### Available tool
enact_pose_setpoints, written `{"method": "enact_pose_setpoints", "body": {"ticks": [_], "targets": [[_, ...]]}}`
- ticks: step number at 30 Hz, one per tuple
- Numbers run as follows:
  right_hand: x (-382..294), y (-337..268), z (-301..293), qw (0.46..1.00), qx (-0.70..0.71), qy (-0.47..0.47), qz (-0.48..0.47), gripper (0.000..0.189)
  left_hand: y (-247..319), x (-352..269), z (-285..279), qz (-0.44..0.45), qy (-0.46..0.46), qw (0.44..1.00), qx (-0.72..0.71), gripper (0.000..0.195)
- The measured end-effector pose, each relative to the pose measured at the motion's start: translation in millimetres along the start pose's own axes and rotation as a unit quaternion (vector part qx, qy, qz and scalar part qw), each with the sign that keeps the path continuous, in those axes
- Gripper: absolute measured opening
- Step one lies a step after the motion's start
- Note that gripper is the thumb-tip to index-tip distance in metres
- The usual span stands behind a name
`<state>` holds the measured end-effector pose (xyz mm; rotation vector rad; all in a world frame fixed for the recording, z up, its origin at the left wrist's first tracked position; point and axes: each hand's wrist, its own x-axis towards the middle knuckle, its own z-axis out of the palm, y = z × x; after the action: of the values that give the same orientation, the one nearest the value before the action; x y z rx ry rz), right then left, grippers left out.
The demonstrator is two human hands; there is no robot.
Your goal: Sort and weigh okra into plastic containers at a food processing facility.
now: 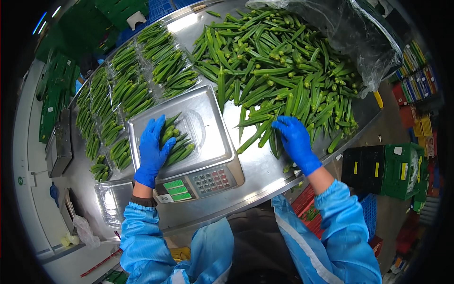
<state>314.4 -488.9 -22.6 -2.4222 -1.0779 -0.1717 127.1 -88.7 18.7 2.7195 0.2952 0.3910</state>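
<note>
My left hand (152,149), in a blue glove, curves around okra pods (181,152) in a clear plastic tray (193,124). Its thumb lies across them and its fingers are along their left side. That tray sits on the steel pan (216,142) of a digital scale (212,181), whose green display is lit. My right hand (292,140), gloved alike, reaches over the near edge of a large heap of loose okra (283,71). Its fingertips bend down at several pods; whether it grips any is hidden.
Filled okra trays (127,85) stand in rows left of the scale. Clear empty trays (111,202) lie at its lower left. A plastic bag (354,39) drapes over the far right of the steel table (255,184). A knife handle (199,7) shows at the far edge. Crates (400,170) stand at right.
</note>
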Motion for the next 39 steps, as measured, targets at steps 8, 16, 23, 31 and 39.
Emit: {"method": "enact_pose_setpoints", "body": {"ticks": [8,16,23,31,39], "targets": [[39.4,31.3,-4.5,0.969,-0.109,-0.114,-0.193,0.037,2.5,-0.3,-29.9,-0.003,0.009,0.998,-0.06,0.065],[96.4,-115.1,-17.9,0.974,0.119,-0.022,-0.194,0.029,-37.9,-43.0,-42.5,-0.096,0.069,0.927,-0.355,0.069],[109.9,-110.7,1.8,0.964,0.242,-0.055,-0.094,0.023,-44.0,-66.5,-37.3,-0.116,0.088,0.925,-0.352,0.068],[76.8,-74.3,1.1,0.979,0.02,-0.186,-0.082,0.038,-56.8,-81.5,-47.8,-0.152,0.143,0.913,-0.351,0.064],[38.1,-24.9,45.6,0.958,-0.026,-0.242,-0.151,0.047,-42.5,-74.5,-53.8,-0.13,0.139,0.92,-0.341,0.059]]}}
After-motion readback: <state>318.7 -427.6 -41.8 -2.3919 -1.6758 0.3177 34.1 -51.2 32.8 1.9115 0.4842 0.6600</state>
